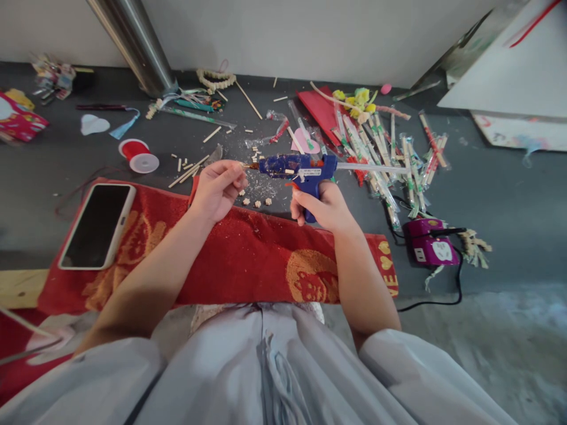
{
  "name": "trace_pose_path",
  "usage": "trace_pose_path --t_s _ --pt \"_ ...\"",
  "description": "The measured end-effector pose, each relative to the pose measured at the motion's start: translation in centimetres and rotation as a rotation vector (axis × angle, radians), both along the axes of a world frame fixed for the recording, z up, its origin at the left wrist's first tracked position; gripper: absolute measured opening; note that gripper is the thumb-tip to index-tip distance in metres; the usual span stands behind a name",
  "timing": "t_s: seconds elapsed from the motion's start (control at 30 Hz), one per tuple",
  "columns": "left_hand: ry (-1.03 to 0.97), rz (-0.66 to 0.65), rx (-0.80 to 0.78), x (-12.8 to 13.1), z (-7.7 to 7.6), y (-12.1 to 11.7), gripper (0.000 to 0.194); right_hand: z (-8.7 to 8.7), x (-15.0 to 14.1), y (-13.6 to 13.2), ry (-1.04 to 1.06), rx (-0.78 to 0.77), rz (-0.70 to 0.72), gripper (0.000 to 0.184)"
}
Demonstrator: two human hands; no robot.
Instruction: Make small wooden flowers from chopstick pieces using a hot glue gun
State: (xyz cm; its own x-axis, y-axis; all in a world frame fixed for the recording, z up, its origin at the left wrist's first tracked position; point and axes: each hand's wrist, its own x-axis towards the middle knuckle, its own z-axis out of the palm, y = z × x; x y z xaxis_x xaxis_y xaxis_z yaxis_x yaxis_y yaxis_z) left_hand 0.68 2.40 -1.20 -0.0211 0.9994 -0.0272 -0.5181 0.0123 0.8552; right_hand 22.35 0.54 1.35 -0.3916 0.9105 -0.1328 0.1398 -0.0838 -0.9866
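Note:
My right hand [321,203] is wrapped round the handle of a blue hot glue gun [283,165], its nozzle pointing left. A long translucent glue stick [372,168] sticks out of the gun's back end. At the nozzle tip my left hand [220,186] is closed in a pinch, thumb against forefinger. What it pinches is small and mostly hidden by the fingers. Below the gun, several tiny pale wooden pieces [257,203] lie in a row on the grey table, among scattered crumbs. Short cut sticks [190,171] lie left of my left hand.
A red towel [261,254] covers the table's front edge, with a phone [98,225] on it. Left stands a red ribbon spool [138,156]. Wrapped chopsticks [376,147] pile up at right, near a purple box [429,242] with a black cord. A metal pole [137,47] rises behind.

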Motion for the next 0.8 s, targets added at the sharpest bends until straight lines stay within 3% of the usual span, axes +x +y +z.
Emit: trace_pose_path --t_s 0.8 --pt "0.031 -0.002 0.0 0.04 -0.11 -0.04 0.022 -0.24 0.23 0.01 -0.007 0.023 -0.007 0.028"
